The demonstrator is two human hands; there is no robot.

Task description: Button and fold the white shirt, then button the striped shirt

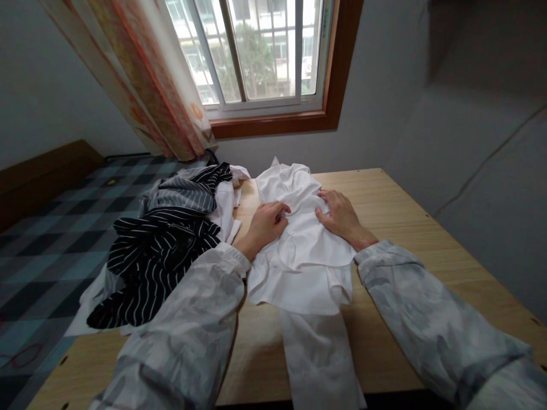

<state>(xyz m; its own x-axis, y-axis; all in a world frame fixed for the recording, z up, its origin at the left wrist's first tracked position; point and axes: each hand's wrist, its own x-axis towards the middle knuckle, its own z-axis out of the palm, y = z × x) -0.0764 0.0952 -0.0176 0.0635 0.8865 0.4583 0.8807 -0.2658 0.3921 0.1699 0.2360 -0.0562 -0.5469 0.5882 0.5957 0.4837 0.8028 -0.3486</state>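
Note:
A white button-up shirt (294, 239) lies rumpled on the wooden table in front of me, partly folded over itself. One white sleeve (320, 353) hangs toward me over the near table edge. My left hand (268, 223) is at the shirt's left side, fingers curled in against the cloth; the fingertips are partly hidden. On the opposite side, my right hand (339, 215) rests on the shirt with thumb and fingers apart. A small button (291, 233) shows on the fabric between the hands.
A heap of clothes, with a black striped garment (166, 250) on top, covers the left of the table (410, 239). Beyond it is a bed with a checked sheet (51, 228). A window (265, 57) and curtain (149, 74) are behind. A wall stands right.

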